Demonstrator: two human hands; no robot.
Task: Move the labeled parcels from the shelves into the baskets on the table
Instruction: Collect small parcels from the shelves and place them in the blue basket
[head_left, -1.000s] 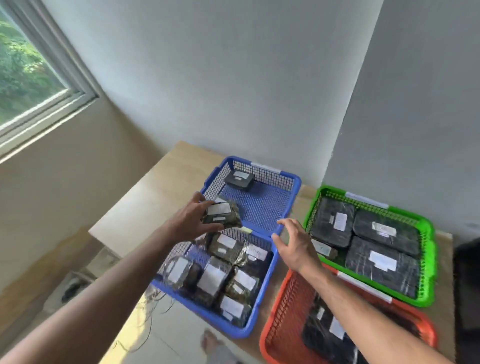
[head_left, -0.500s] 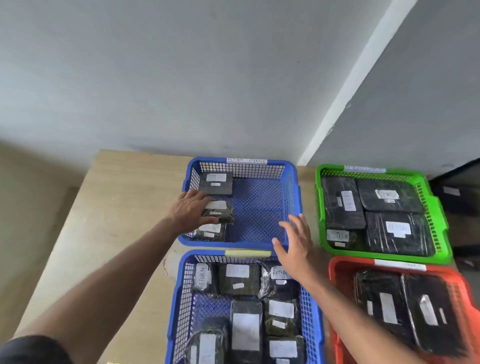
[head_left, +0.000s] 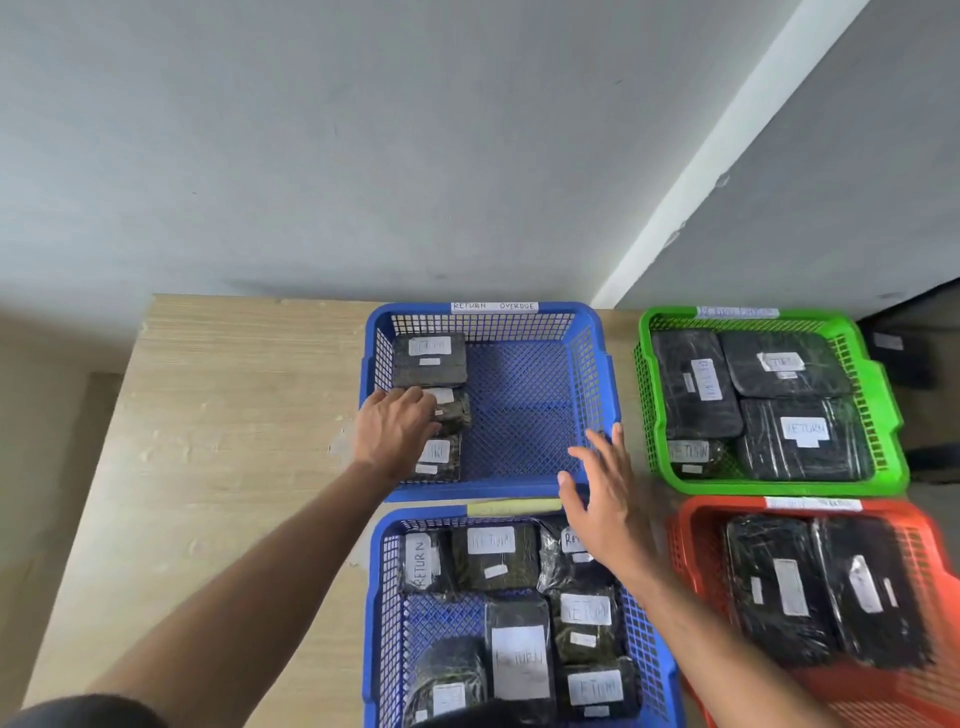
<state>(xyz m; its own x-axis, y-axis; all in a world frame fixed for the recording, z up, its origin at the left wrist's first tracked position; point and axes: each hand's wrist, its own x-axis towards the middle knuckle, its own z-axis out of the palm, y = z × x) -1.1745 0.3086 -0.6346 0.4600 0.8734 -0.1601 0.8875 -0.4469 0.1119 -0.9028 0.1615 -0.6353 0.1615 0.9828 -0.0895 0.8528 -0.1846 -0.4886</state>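
Plastic-wrapped parcel (head_left: 451, 410), left grip (head_left: 396, 427) on it, blue mesh basket (head_left: 524, 415)

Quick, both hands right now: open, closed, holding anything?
Left hand: grip on the middle parcel in the far blue basket.
Right hand: open, holding nothing.

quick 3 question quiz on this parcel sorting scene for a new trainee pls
1. True or false: the far blue basket holds three parcels, all along its left side.
2. Which basket does the open right hand hover by? A) green basket B) near right corner of the far blue basket C) orange basket
3. Fill in: the left hand rests on the ___ parcel of the row in the far blue basket.

Key: 1 true; 2 B; 3 middle
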